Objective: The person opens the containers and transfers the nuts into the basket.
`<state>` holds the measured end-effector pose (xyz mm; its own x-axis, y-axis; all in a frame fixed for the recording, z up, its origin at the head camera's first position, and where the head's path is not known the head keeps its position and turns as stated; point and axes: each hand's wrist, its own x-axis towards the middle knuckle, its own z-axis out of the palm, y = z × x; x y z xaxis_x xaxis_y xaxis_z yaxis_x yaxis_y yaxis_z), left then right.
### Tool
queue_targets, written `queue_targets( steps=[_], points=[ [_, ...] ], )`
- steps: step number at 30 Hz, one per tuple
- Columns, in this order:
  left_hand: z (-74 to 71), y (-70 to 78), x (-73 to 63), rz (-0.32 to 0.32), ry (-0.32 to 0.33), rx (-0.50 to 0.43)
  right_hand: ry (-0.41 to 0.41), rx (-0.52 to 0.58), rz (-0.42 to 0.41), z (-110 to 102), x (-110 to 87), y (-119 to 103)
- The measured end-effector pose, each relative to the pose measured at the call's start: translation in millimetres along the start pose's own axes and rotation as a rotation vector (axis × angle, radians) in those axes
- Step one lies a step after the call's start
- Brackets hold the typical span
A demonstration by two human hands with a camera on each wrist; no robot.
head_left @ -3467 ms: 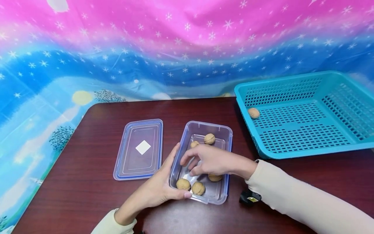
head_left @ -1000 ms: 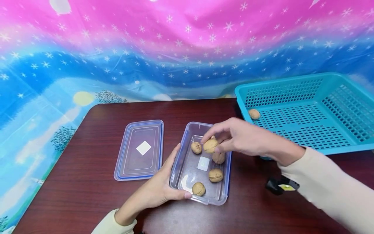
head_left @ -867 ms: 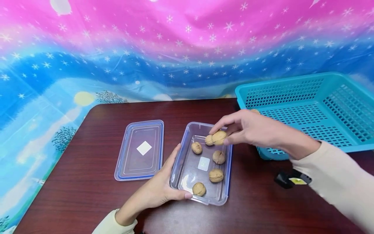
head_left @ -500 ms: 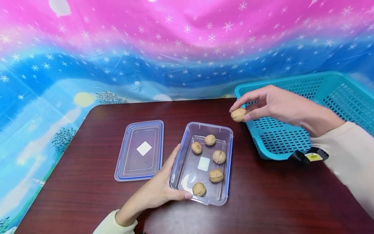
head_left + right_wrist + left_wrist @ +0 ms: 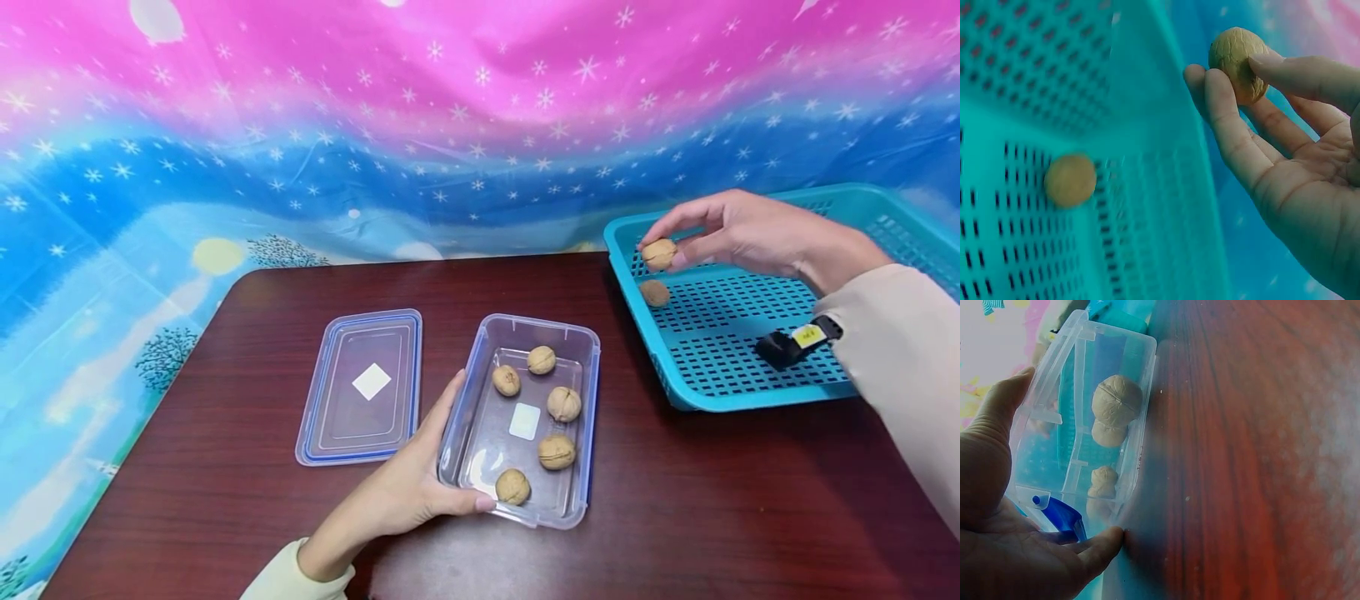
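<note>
Between thumb and fingertips my right hand [image 5: 757, 237] pinches a walnut [image 5: 659, 255] over the left end of the turquoise basket [image 5: 697, 398]. The right wrist view shows the same walnut [image 5: 1238, 64] held at the fingertips, with another walnut [image 5: 1070, 180] lying on the basket's floor. My left hand [image 5: 408, 492] grips the near left corner of a clear plastic food container [image 5: 592, 392], thumb along its near side and fingers along its left side. Several walnuts [image 5: 557, 452] lie spread inside the container around a white square label [image 5: 524, 421].
To the container's left lies its clear lid [image 5: 360, 350] with blue edging and a white diamond sticker [image 5: 372, 382], flat on the dark red-brown table [image 5: 225, 450]. A pink and blue snowflake cloth [image 5: 450, 150] hangs behind the table's far edge.
My right hand has lifted one walnut out of the container and carried it right and away, over the basket. My left hand has stayed at the container's corner.
</note>
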<state>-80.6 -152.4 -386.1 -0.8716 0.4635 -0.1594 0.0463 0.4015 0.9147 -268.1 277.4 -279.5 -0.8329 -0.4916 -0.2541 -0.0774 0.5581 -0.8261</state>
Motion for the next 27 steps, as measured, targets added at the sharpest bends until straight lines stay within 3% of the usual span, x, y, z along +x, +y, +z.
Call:
queue_targets(
  steps=[11, 21, 27],
  points=[
    [0.3, 0.1, 0.0, -0.018, 0.002, 0.002, -0.028, 0.135, 0.092, -25.7, 10.3, 47.9],
    [0.2, -0.6, 0.1, -0.007, 0.001, 0.001, -0.039, 0.184, 0.209, -18.8, 23.2, 66.2],
    [0.2, -1.1, 0.3, -0.009, 0.000, 0.006, -0.050, 0.130, 0.252, -13.2, 25.0, 71.5]
  ],
)
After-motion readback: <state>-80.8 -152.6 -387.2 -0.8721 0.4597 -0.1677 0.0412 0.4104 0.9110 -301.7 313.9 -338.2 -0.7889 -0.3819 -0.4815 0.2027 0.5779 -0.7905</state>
